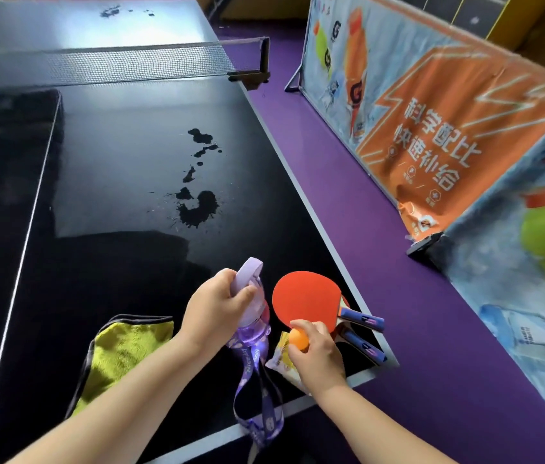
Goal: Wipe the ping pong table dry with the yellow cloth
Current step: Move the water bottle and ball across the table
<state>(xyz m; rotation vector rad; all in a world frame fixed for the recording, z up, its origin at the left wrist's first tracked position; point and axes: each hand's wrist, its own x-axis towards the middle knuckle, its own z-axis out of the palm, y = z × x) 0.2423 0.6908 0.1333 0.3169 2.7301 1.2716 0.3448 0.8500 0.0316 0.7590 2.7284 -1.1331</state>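
The dark ping pong table carries a trail of water puddles on its near right half, and more wet spots lie beyond the net. The yellow cloth with a grey border lies flat near the table's front edge, left of my arms. My left hand grips the lid end of a purple water bottle, whose strap hangs over the table's edge. My right hand pinches an orange ball just in front of the paddles. Neither hand touches the cloth.
Two paddles, the upper one red-faced, lie stacked at the near right corner. A small yellow packet sits under my right hand. The net spans the table. Printed barriers stand on the purple floor to the right.
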